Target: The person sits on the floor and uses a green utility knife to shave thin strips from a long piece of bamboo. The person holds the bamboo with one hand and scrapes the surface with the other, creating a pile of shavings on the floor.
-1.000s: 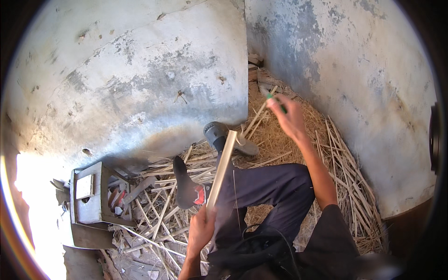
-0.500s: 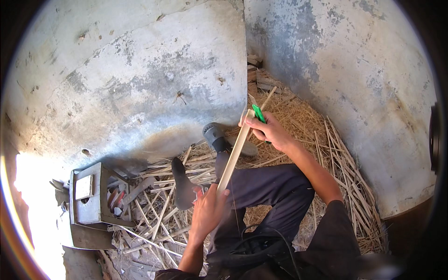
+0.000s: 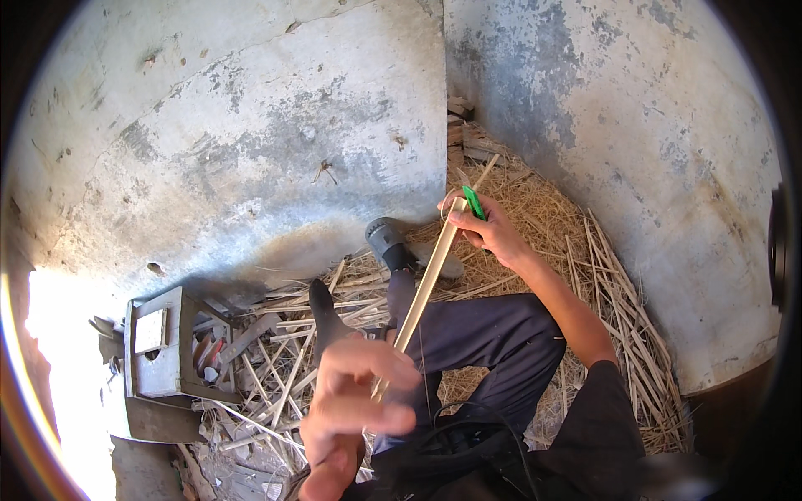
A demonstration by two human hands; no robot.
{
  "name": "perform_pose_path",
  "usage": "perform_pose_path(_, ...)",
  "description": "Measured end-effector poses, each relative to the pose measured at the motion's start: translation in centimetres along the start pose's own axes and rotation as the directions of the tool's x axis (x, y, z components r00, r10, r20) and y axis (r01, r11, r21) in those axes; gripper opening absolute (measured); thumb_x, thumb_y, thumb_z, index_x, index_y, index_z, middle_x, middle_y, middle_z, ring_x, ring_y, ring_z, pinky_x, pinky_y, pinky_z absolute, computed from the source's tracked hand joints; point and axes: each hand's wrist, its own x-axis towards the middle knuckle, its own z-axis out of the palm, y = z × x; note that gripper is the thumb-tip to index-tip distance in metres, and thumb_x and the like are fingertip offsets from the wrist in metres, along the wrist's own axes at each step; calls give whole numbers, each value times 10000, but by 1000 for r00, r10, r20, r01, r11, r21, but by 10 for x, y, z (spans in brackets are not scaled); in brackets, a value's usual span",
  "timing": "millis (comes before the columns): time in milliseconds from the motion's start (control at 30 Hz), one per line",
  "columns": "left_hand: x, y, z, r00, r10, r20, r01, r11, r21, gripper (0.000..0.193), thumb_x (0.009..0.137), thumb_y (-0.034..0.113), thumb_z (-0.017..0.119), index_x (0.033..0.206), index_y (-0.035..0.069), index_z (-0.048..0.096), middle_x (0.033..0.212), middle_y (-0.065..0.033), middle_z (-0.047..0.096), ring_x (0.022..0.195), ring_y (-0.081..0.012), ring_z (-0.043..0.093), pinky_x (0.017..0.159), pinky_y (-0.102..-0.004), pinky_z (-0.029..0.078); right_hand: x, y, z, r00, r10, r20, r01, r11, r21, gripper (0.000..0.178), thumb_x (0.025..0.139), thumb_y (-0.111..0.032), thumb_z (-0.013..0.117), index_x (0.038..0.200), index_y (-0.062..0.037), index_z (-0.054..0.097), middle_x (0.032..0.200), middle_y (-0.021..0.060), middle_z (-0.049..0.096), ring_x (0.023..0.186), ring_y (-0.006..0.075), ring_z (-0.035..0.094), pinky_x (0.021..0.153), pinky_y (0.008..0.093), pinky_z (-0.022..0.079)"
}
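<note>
A long pale split-bamboo strip slants from upper right to lower left above my legs. My right hand grips its upper end and also holds a green utility knife, whose tip points up past the strip's end. A thin curl stands beside that end. Close to the camera, my left hand is raised with fingers apart and nothing held, somewhat blurred. It covers the strip's lower part, so I cannot tell exactly where that end lies.
Split strips litter the floor at left, and a longer bundle lies along the right wall. Fine shavings heap in the corner. A worn wooden box holding odds and ends stands at left. A grey shoe rests by the wall.
My left hand has let go of the strip's lower part, opened and come up toward the camera. My right hand, with knife and strip, has shifted slightly right.
</note>
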Motion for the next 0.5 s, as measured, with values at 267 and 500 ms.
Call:
perform_pose_path(267, 17, 53, 54, 993, -59, -102, 24, 948, -318, 449, 1156, 540, 355, 1367, 323, 687, 1246, -160, 505, 1269, -332, 522, 993, -536, 553, -2, -4, -2, 997, 25, 74, -19, 997, -73, 251, 1067, -290, 712, 1223, -93, 722, 704, -82, 466, 501, 15, 319, 466, 235, 218)
perform_pose_path(500, 38, 11, 70, 891, 407, -200, -453, 804, -386, 576, 1156, 639, 223, 1316, 503, 759, 1238, -172, 581, 1176, -297, 538, 1074, -432, 501, -1, 0, -7, 998, 31, 61, -26, 996, -80, 241, 1061, -276, 713, 1224, -99, 725, 691, -85, 466, 499, 14, 318, 464, 238, 217)
